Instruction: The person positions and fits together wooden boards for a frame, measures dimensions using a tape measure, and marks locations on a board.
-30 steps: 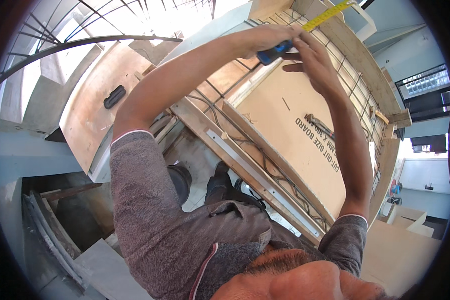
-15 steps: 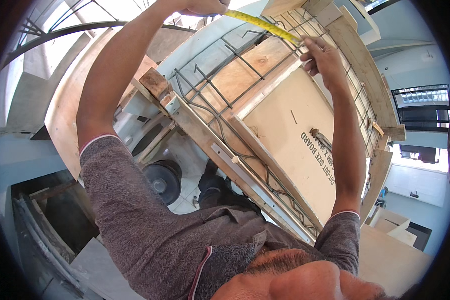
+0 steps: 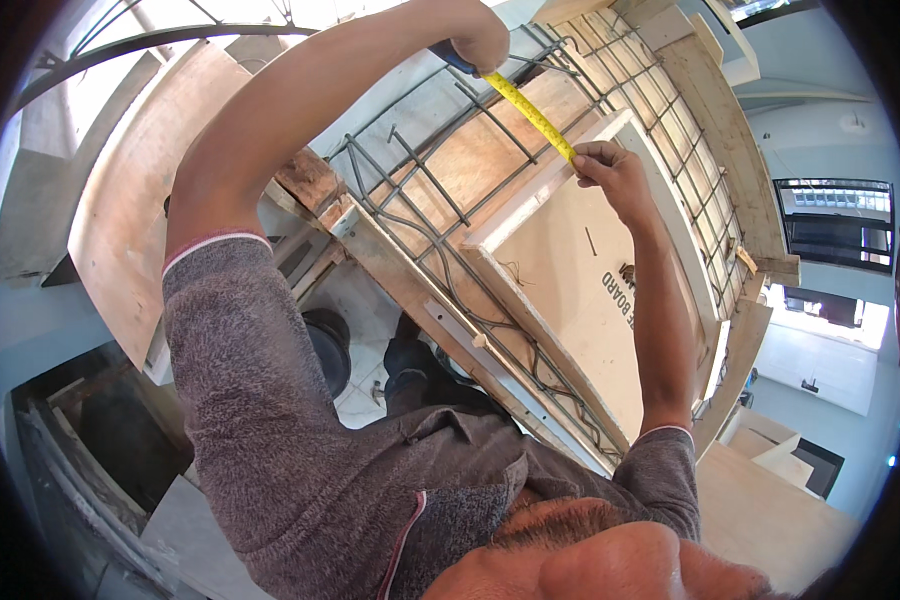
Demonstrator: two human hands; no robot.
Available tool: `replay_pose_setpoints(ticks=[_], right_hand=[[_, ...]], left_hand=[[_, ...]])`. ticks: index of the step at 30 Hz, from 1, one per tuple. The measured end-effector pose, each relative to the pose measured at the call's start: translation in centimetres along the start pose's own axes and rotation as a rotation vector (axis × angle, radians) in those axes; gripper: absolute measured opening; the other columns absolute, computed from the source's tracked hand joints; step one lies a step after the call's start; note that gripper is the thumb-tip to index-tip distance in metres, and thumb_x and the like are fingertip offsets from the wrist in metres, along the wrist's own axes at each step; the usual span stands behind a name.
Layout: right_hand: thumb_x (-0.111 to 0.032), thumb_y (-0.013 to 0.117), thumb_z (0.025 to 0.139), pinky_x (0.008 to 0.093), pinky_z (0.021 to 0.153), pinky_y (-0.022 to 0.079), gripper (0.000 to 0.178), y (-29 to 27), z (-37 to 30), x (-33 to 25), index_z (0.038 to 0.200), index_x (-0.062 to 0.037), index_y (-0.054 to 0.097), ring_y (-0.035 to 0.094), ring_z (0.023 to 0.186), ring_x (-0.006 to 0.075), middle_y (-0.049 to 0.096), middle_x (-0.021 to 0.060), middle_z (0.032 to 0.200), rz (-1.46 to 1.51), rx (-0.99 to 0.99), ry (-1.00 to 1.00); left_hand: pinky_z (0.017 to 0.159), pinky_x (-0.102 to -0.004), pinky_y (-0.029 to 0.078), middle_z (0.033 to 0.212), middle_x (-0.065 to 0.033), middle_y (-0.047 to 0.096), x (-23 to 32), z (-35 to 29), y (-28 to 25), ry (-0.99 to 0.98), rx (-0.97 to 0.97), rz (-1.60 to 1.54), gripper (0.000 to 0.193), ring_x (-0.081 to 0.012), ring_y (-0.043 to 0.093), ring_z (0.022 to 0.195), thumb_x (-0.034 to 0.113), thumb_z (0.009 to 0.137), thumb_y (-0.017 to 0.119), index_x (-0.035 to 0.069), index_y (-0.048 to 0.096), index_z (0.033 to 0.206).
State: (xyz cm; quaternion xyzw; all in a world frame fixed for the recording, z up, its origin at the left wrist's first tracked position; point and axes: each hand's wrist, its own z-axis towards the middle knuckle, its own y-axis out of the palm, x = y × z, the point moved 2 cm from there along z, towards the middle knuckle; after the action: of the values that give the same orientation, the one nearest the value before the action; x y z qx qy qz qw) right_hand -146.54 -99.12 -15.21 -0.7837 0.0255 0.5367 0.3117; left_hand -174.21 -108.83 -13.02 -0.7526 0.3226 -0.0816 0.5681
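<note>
A yellow tape measure blade (image 3: 533, 117) runs between my two hands, above the far side of a shallow wooden frame (image 3: 540, 196). My left hand (image 3: 481, 38) is closed around the dark tape measure case (image 3: 452, 57), mostly hidden by the fingers. Thumb and fingers of my right hand (image 3: 613, 178) pinch the free end of the blade, close over the frame's far rail. Inside the frame lies a flat tan board (image 3: 560, 255) with dark printing. A hammer-like tool on it is mostly covered by my right forearm.
A grid of steel bars (image 3: 670, 105) with bars sticking out surrounds the frame. Wooden side boards (image 3: 715, 130) enclose it on the right. A long metal-edged beam (image 3: 440, 318) runs along the near side. A dark round object (image 3: 327, 350) sits on the floor at left.
My left hand has moved right and down with the case. My right hand has come down and left with the blade's end, now over the frame's far rail. The blade slopes more steeply.
</note>
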Motion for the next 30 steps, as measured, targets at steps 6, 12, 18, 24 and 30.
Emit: replay_pose_setpoints(ticks=[6,12,18,24,30], right_hand=[[-0.009,0.064,0.083,0.0259,0.064,0.053,0.019,0.5,-0.9,0.6,0.097,0.0044,0.065,0.062,0.072,0.0155,0.060,0.0105,0.096,0.036,0.094,0.048],[-0.006,0.062,0.084,0.0248,0.063,0.053,0.018,0.7,-0.1,1.0,0.098,0.0046,0.064,0.062,0.072,0.0147,0.050,0.0133,0.119,-0.010,0.062,-0.098],[-0.007,0.058,0.088,0.0254,0.062,0.052,0.018,0.8,0.3,1.5,0.102,0.0020,0.064,0.060,0.071,0.0129,0.058,0.0121,0.109,0.024,0.018,-0.029],[-0.008,0.056,0.089,0.0255,0.063,0.050,0.019,1.4,1.1,1.0,0.102,0.0035,0.063,0.059,0.072,0.0125,0.062,0.0080,0.094,-0.020,-0.021,-0.098],[-0.006,0.055,0.089,0.0264,0.065,0.051,0.018,0.9,0.3,1.6,0.101,0.0044,0.062,0.059,0.076,0.0135,0.060,0.0082,0.102,0.015,0.007,-0.099]], left_hand=[[0.064,-0.0448,0.047,0.077,-0.0199,0.066,-0.1,1.8,-0.8,-0.190,-0.152,-0.229,0.024,-0.0343,0.061,0.069,0.014,0.075,0.051,-0.004,0.067,0.072],[0.064,-0.0428,0.046,0.075,-0.0181,0.065,-1.5,2.6,0.2,-0.178,-0.313,-0.273,0.026,-0.0308,0.060,0.068,0.017,0.076,0.050,-0.002,0.067,0.072],[0.064,-0.0434,0.046,0.075,-0.0162,0.065,-0.9,2.1,-1.2,-0.301,-0.370,-0.429,0.028,-0.0298,0.061,0.068,0.020,0.076,0.050,-0.002,0.067,0.072],[0.062,-0.0417,0.045,0.073,-0.0149,0.063,-4.5,2.7,5.0,0.051,-0.070,-0.318,0.026,-0.0289,0.057,0.066,0.021,0.076,0.052,0.000,0.067,0.075],[0.059,-0.0378,0.043,0.066,-0.0090,0.057,-5.5,0.7,3.4,-0.110,-0.070,-0.711,0.021,-0.0223,0.050,0.060,0.020,0.079,0.054,0.002,0.060,0.069]])
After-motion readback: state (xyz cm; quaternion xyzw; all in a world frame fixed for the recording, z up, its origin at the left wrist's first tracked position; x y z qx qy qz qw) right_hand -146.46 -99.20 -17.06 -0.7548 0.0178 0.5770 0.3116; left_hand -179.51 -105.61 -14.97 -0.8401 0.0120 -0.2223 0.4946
